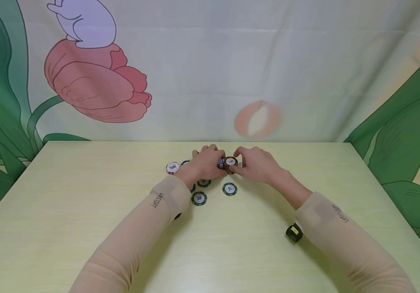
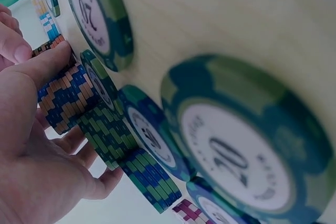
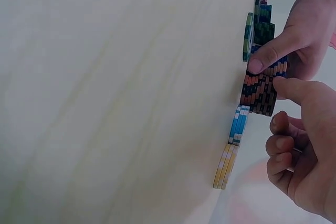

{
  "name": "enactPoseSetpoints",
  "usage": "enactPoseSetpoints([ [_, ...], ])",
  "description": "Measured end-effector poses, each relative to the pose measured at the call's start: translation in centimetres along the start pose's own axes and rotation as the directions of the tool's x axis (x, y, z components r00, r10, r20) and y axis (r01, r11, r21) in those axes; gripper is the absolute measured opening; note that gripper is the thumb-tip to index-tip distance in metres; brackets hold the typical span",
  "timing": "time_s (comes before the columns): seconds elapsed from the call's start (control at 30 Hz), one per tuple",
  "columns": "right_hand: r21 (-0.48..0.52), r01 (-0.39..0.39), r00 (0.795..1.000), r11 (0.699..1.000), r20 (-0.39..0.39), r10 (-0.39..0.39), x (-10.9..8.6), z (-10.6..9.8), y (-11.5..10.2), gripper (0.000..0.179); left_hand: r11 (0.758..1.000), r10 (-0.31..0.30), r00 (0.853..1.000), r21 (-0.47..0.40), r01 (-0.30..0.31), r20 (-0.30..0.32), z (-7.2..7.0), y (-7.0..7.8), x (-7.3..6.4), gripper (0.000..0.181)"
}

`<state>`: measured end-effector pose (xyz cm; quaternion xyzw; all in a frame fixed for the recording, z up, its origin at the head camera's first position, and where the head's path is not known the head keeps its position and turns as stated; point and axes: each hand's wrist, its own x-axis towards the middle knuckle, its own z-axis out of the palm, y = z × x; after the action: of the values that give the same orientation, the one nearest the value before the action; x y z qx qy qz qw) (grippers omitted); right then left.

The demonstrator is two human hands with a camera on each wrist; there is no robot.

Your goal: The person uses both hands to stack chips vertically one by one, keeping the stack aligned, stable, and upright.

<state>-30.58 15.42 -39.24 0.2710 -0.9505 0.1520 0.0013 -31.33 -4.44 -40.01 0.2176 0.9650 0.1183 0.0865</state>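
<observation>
Several stacks of poker chips stand in a row near the table's far edge. My left hand (image 1: 208, 160) grips around a blue-and-orange poker chip stack (image 2: 68, 98), its thumb in front and fingers behind. At the right of that stack, a black poker chip stack (image 1: 230, 161) shows 100 on top. My right hand (image 1: 257, 162) holds this black stack between thumb and index finger, with its other fingers curled beside it. Left of the blue stack, a green poker chip stack (image 2: 107, 135) and a blue-green one (image 2: 152, 182) stand close to the left fingers.
Loose green chips marked 20 (image 1: 199, 198) (image 1: 230, 189) lie in front of the stacks. A white 500 chip (image 1: 172, 167) is at the left. Blue-white chips (image 3: 239, 125) and yellow chips (image 3: 224, 166) stand to the right. A small black object (image 1: 294, 232) sits by the right sleeve.
</observation>
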Motion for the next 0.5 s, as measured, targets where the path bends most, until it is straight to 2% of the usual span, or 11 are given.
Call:
enactPoseSetpoints([
  [0.13,0.006,0.01,1.0,1.0,0.004,-0.01,-0.9,-0.2,0.3,0.034,1.0,0.0,1.0,-0.022,0.001,0.013,-0.3,0.0,-0.3,0.054],
  [0.27,-0.004,0.06,0.996,0.998,0.06,-0.06,-2.0,-0.5,0.4,0.02,0.999,-0.018,0.999,-0.049,0.019,0.028,-0.9,-0.1,-1.1,0.07],
  [0.4,-0.013,0.147,0.98,0.989,0.136,-0.144,-2.8,-0.5,0.3,0.009,0.998,-0.043,0.998,-0.05,0.045,0.035,-1.8,-0.5,-2.3,0.082],
  [0.5,-0.012,0.202,0.965,0.979,0.175,-0.197,-3.1,-0.2,0.1,0.008,0.997,-0.059,0.997,-0.044,0.061,0.043,-2.5,-1.0,-3.3,0.084],
])
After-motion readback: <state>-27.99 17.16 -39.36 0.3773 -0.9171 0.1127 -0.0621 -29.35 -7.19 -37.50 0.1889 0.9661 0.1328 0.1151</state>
